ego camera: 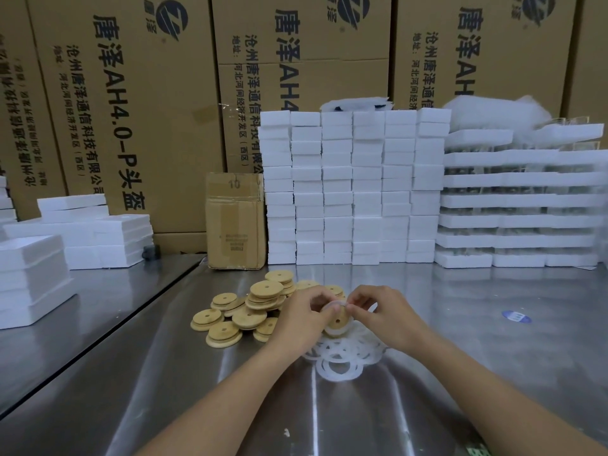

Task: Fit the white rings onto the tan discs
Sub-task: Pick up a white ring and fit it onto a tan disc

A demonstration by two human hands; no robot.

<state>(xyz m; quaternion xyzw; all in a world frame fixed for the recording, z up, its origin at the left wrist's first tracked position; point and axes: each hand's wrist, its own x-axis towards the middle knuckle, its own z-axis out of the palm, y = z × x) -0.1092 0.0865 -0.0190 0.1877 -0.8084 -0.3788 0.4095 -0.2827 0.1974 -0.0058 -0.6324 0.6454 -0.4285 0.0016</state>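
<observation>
Head cam: L hand (301,319) grip curled round tan disc (339,320), R hand (383,315) grip pinching white ring (339,303) on disc's top edge, over ring pile (339,365) on worktop (477,340); disc pile (250,307) just left.

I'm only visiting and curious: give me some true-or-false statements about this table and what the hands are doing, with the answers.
1. The left hand holds a disc while the right hand pinches a ring at its edge. True.
2. The loose rings lie in a box. False: they lie on the bare table.
3. The disc pile lies left of the hands. True.
4. The small carton is marked 25. False: it reads 10.
</observation>
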